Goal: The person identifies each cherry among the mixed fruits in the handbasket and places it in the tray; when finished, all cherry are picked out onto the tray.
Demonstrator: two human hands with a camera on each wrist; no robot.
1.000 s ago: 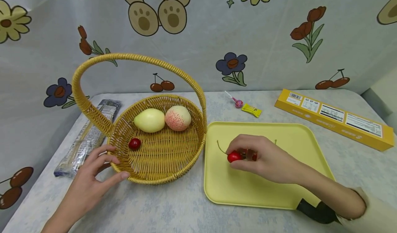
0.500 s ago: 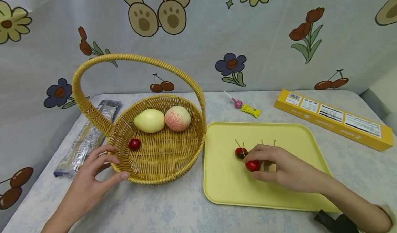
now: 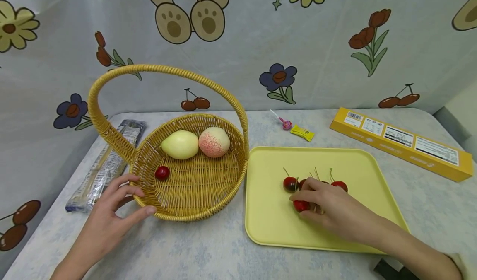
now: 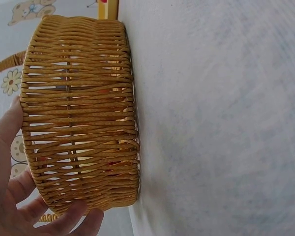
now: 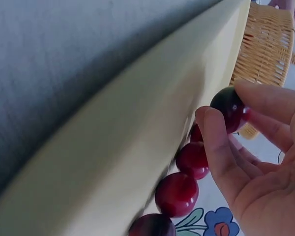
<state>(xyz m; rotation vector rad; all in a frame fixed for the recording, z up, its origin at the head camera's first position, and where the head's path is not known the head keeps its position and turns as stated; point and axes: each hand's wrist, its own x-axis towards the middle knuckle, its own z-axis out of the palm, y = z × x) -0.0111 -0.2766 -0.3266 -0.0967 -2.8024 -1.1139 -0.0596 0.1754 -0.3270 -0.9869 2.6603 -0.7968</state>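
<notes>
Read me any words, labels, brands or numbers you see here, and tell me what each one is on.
None reads clearly.
Yellow box: white labels with a barcode and print, too small to read.
Plastic packet: print too blurred to read.
Yellow candy wrapper: no legible text.

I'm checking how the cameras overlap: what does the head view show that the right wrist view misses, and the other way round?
Only the head view shows the left hand touching the basket rim, the fruit in the basket, the lollipop and the yellow box. Only the right wrist view shows, close up, a dark cherry pinched between thumb and fingers, and the tray's underside edge. Both show the right hand, the yellow tray, the wicker basket and cherries on the tray.
</notes>
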